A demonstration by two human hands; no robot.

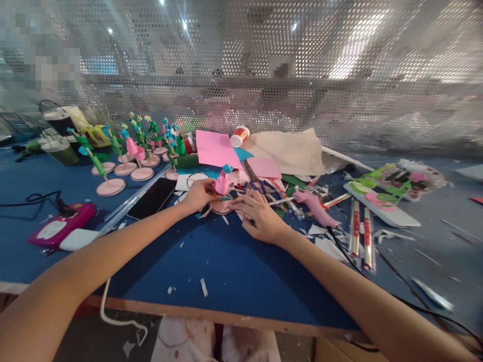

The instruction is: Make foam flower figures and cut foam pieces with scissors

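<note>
My left hand is closed, its fingertips on a pink paper roll topped with a blue paper piece. Below this stands a round pinkish base, partly hidden by my fingers. My right hand reaches in from the other side, fingers bent and close together, tips at the base beside a small teal piece. Whatever they pinch there is too small to make out. Behind my right hand lie scissors with dark blue handles. A pink glue gun rests to its right.
Several paper plants on round bases stand at the left, near a black phone and a magenta device. Pink paper and a red-and-white cup lie behind. Scraps and wrapped sticks are at the right. A perforated metal screen borders the back.
</note>
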